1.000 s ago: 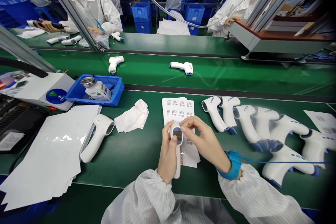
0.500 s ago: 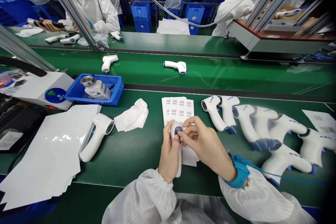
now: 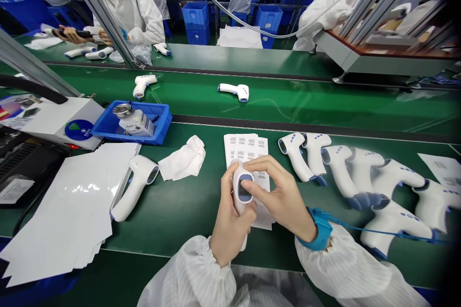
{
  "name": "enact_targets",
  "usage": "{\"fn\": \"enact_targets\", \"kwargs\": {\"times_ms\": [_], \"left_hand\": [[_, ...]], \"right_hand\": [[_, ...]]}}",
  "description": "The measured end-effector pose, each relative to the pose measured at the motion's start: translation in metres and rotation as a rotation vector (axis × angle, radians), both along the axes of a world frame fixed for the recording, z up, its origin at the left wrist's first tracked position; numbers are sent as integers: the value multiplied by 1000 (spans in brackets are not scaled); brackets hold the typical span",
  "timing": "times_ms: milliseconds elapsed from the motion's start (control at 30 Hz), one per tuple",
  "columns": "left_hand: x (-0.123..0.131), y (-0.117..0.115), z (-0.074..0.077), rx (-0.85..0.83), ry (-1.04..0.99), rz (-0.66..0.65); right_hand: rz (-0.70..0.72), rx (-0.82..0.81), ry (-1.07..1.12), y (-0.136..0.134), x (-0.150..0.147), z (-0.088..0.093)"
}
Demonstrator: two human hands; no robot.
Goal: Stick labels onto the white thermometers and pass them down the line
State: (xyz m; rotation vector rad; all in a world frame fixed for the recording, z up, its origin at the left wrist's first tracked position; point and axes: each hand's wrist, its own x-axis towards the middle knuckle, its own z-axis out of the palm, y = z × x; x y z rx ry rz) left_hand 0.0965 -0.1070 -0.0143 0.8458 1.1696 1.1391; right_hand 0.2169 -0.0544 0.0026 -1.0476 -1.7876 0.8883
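Observation:
Both hands are on a white infrared thermometer [image 3: 236, 187] whose dark blue-framed display faces up toward me. My left hand [image 3: 228, 225] is wrapped round its body, thumb below the display. My right hand [image 3: 283, 194] has its thumb against the display and its fingers over the top end. Part of the handle is hidden behind my left hand. Underneath lie sheets of small printed labels [image 3: 232, 148], partly covered. To the right, several more thermometers [image 3: 396, 220] lie in a loose group. Another thermometer [image 3: 137, 187] rests at the left by a stack of white sheets [image 3: 68, 211].
A crumpled white cloth [image 3: 183, 158] lies left of the labels. Behind it, a blue tray [image 3: 163, 127] holds a bottle with a metal top [image 3: 135, 122]. Beyond a dark rail, two thermometers lie on a green belt [image 3: 306, 100]. Co-workers in white coats [image 3: 139, 5] are across the line.
The thermometer's display now shows more fully. My right hand's fingers went from a pinch over it to thumb on the display. The belt's two thermometers shifted slightly left.

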Motion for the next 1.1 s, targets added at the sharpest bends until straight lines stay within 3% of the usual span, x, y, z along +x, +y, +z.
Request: {"fn": "enact_targets", "kwargs": {"times_ms": [200, 300, 400, 467, 567, 633, 733, 833, 900, 967, 1033, 1100], "left_hand": [[2, 0, 7, -38, -29, -12], [2, 4, 11, -108, -107, -3], [0, 14, 13, -34, -181, 136], [-3, 23, 14, 12, -212, 237], [-12, 43, 11, 19, -172, 202], [-19, 56, 5, 102, 19, 81], [-31, 72, -14, 352, 542, -194], [-37, 76, -34, 542, 921, -561], [-37, 75, -45, 536, 1020, -593], [-34, 74, -55, 460, 1085, -512], [-30, 74, -66, 422, 1112, -473], [-27, 76, -81, 495, 1121, -404]], "right_hand": [[-77, 162, -8, 4, -2, 8], [-93, 120, 3, 0, -4, 3], [-73, -182, 54, -9, -7, -3], [56, -470, 80, -15, -10, -4], [260, -650, 17, -5, -12, -5], [225, -572, -147, 25, -11, -7], [-115, -395, -585, 102, -3, -16], [-353, -346, -727, 187, 7, -21], [-479, -308, -782, 231, 5, -22], [-561, -275, -815, 262, -8, -24], [-576, -264, -819, 285, -33, -30], [-545, -273, -798, 303, -66, -36]]}}
